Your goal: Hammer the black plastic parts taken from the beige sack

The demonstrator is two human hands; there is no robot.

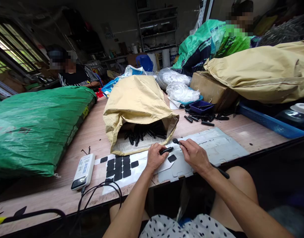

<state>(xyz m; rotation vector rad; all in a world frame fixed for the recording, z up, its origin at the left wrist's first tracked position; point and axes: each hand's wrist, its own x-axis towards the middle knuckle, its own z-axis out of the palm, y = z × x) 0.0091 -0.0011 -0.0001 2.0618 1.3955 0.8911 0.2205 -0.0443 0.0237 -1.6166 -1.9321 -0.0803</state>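
Note:
My left hand [155, 157] is closed around a short black tube [167, 150], whose end sticks out to the right over the work surface. In my right hand [194, 154] is a slim black rod with a round tip [176, 141]; a dark thicker end [222, 171] shows beyond my wrist, perhaps part of the same rod. Below the tube lies a single black square sticker [171, 158] on white backing. Left of my hands, a white sheet [137, 175] carries several more black square stickers [118, 168].
A beige sack [135, 96] lies with its mouth facing me, black tubes [137, 135] inside. Around it are a green sack [40, 129], a white power bank [84, 172] with cables, a purple tray [201, 107] and a blue basket [271, 122]. Two people sit beyond the table.

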